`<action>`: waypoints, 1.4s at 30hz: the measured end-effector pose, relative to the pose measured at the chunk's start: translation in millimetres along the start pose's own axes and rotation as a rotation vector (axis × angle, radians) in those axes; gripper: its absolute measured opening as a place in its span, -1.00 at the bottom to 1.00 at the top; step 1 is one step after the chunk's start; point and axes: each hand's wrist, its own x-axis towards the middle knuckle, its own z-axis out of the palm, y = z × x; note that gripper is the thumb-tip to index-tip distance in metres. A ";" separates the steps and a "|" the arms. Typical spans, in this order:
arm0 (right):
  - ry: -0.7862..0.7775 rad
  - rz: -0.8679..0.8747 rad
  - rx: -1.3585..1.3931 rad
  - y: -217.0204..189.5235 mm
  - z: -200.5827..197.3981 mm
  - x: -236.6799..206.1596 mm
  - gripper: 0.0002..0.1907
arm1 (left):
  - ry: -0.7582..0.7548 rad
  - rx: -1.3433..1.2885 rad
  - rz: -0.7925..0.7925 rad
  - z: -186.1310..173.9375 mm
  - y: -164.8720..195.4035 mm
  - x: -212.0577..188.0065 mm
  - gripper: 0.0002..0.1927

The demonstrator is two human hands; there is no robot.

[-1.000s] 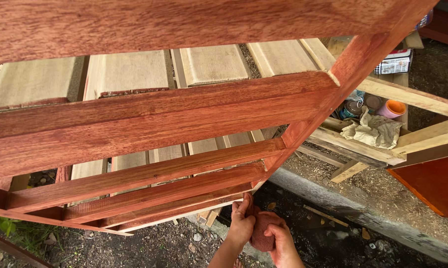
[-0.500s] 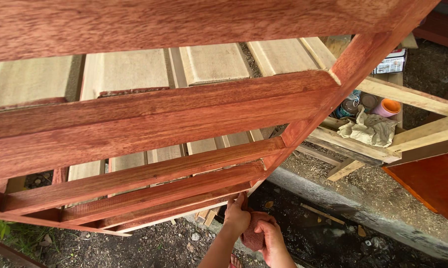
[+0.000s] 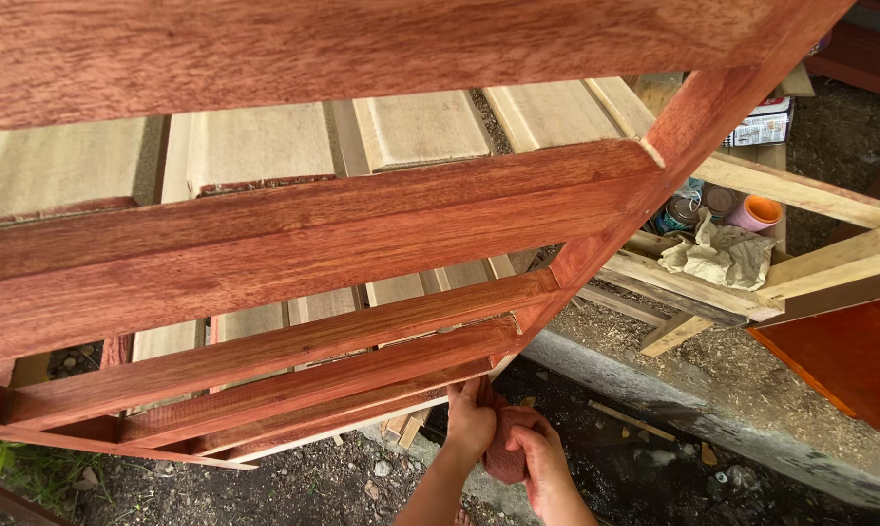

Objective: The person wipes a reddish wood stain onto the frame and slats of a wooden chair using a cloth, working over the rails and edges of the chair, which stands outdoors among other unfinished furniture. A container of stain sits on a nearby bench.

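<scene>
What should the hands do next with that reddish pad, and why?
Probably rub the pad along the lowest slat. The right hand cups the pad just under the frame's bottom corner, while the left hand touches that corner as if steadying it. The slat is the closest wood to the pad.

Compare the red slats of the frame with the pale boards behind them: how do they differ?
The red slats are deep reddish-brown and look stained; the pale boards are light and bare. The slats run across the view, while the boards run away from the camera. The slats sit nearer the camera, partly hiding the boards. Both are wood.
</scene>
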 end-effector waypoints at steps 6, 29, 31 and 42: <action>0.016 0.003 0.095 -1.6 -8.0 -4.4 -0.42 | -0.094 -0.252 -0.044 0.4 -19.8 -2.6 -0.06; 0.065 0.079 -0.020 15.9 -1.7 0.5 -0.45 | -0.200 1.094 -0.258 -15.6 32.0 -14.5 -0.14; 0.065 0.056 -0.038 11.4 -3.5 -2.1 -0.45 | -0.165 1.045 -0.258 -13.3 32.5 -13.4 -0.17; -0.036 0.012 -0.046 18.3 4.5 -17.8 -0.47 | -0.085 1.071 -0.063 -25.2 6.6 -8.9 -0.39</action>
